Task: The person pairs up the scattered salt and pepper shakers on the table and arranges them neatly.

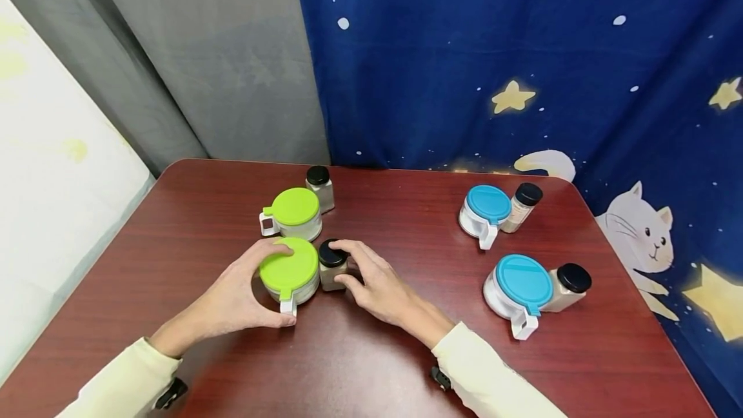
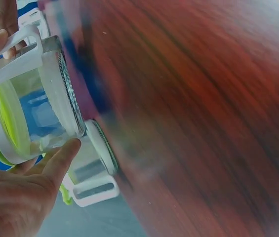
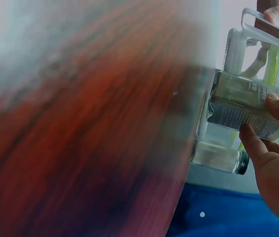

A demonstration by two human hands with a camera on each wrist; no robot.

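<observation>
In the head view my left hand (image 1: 235, 295) grips the nearer green-lidded seasoning jar (image 1: 288, 269), thumb by its white handle and fingers round the far side. The left wrist view shows the clear body of this jar (image 2: 38, 111) upright on the table. My right hand (image 1: 380, 289) holds a square spice bottle (image 1: 333, 276) with a black cap, close beside that jar. Thumb and fingers pinch the bottle (image 3: 240, 103) from both sides in the right wrist view; its label carries small print.
Behind stand another green-lidded jar (image 1: 296, 208) and a black-capped bottle (image 1: 322, 193). To the right are two blue-lidded jars, one farther back (image 1: 489, 204) and one nearer (image 1: 522, 282), each beside a black-capped bottle. A starry blue curtain (image 1: 418, 69) hangs past the table's far edge.
</observation>
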